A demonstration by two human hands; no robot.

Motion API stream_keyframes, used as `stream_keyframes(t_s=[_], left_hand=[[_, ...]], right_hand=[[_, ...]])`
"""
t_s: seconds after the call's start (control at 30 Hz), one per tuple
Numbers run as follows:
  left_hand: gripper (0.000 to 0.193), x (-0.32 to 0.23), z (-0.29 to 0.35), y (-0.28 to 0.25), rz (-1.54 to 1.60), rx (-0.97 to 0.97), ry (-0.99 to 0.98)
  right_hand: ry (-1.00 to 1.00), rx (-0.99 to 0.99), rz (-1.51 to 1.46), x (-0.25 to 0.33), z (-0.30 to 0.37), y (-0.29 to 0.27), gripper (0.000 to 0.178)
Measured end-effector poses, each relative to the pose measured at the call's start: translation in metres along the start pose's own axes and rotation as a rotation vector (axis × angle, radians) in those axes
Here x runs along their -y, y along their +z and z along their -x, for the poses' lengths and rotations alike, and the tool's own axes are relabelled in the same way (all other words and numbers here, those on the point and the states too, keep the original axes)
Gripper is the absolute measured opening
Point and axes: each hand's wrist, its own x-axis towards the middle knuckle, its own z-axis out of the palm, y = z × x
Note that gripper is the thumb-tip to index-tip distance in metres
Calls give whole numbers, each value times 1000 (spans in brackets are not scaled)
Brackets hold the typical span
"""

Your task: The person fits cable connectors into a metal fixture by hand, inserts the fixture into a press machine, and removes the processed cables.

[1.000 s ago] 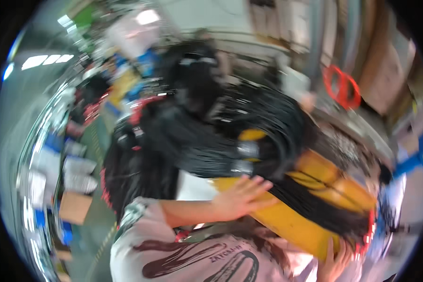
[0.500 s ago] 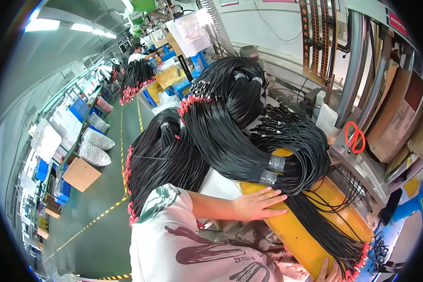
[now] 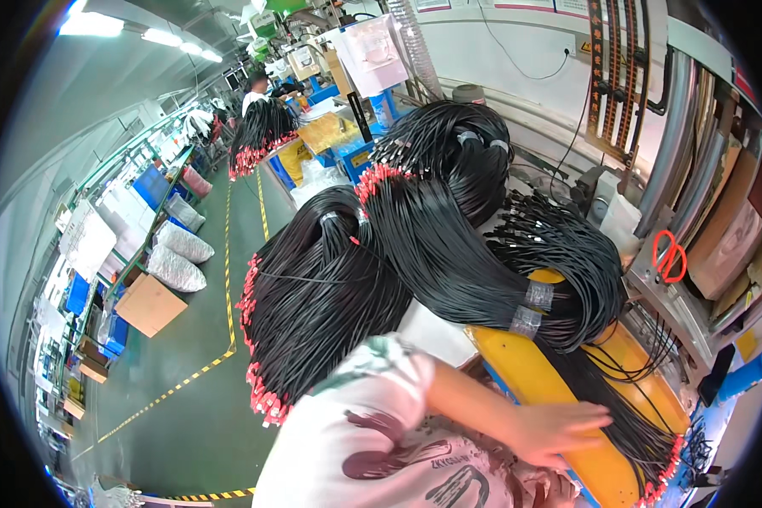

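Observation:
My left hand (image 3: 559, 430), slightly blurred, reaches over the near edge of a yellow trough (image 3: 533, 381) with its fingers stretched out. Nothing shows in its grasp; its fingertips are close to a strand of black cables (image 3: 597, 402) lying along the trough. Red tips (image 3: 670, 474) end those cables at the lower right. Beyond the hand, a thick looped bundle of black cables (image 3: 457, 245) is bound with clear tape (image 3: 529, 315) and rests partly on the trough. I cannot make out my right hand at the lower edge.
More black cable bundles (image 3: 330, 288) hang at the left of the bench, with others (image 3: 457, 144) behind. Red-handled scissors (image 3: 669, 256) stand at the right near a metal frame. A cardboard box (image 3: 150, 305) sits on the aisle floor. A person (image 3: 256, 89) is far off.
My left hand has slid right and nearer along the trough, away from the taped part of the bundle. My right hand has left the trough's near end. The view has shifted left.

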Motion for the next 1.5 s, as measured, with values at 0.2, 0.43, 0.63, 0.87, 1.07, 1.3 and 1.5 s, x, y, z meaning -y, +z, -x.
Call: stream_keyframes(t_s=[0.2,0.43,0.63,0.87,1.07,1.3,1.5], left_hand=[[63,34,-114,115,-69,-64,-240],[45,46,-114,37,-272,280,-640],[17,67,-120,-29,-413,408,-491],[24,80,-108,-47,29,676,-379],[25,111,-102,-54,398,493,-518],[21,122,-90,-36,582,338,-713],[21,123,-84,-36,731,107,-765]], right_hand=[[21,289,-347,-34,36,79,34],[-62,304,-575,-26,26,4,42],[77,136,-543,7,-52,-62,6],[371,-33,-774,-46,-63,-70,12],[270,-418,-452,-8,-123,-84,19],[624,30,357,-108,-124,-111,19],[383,-224,-13,-37,-124,-106,23]])
